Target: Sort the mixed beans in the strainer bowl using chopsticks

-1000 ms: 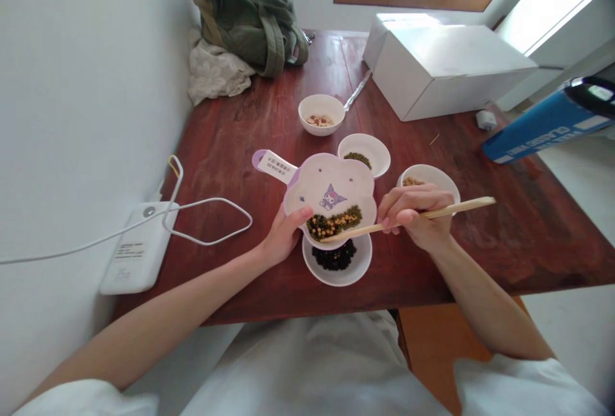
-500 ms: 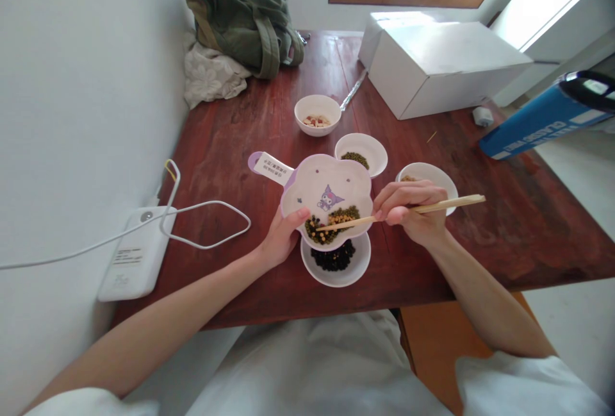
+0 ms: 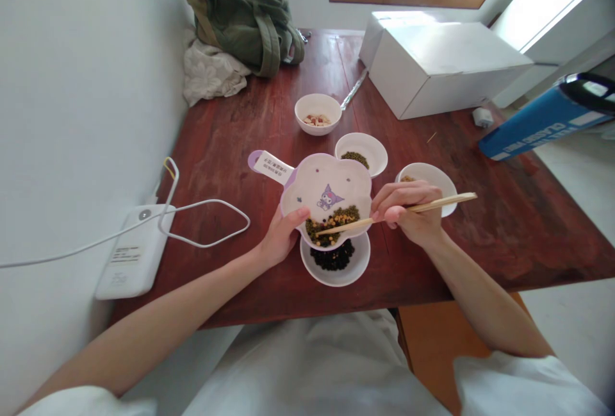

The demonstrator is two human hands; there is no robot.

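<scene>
Head view showed a flower-shaped dish [image 3: 331,175] above the near part of a red-brown table [image 3: 230,153], overlapping the far side of a white bowl [image 3: 361,266] of black beans [image 3: 334,258]; whether the two touched could not be told. Its inside was pale, its edge lilac, with a purple cartoon figure [image 3: 329,197] printed in the middle and small marks spaced around. A handle bearing a white label [image 3: 273,168] pointed far left. Green and yellow beans [image 3: 346,213] lay along its near side. The left hand [image 3: 281,235] pinched the left rim, thumb inside; the right hand [image 3: 410,211] gripped wooden chopsticks [image 3: 449,201], tips among the beans.
</scene>
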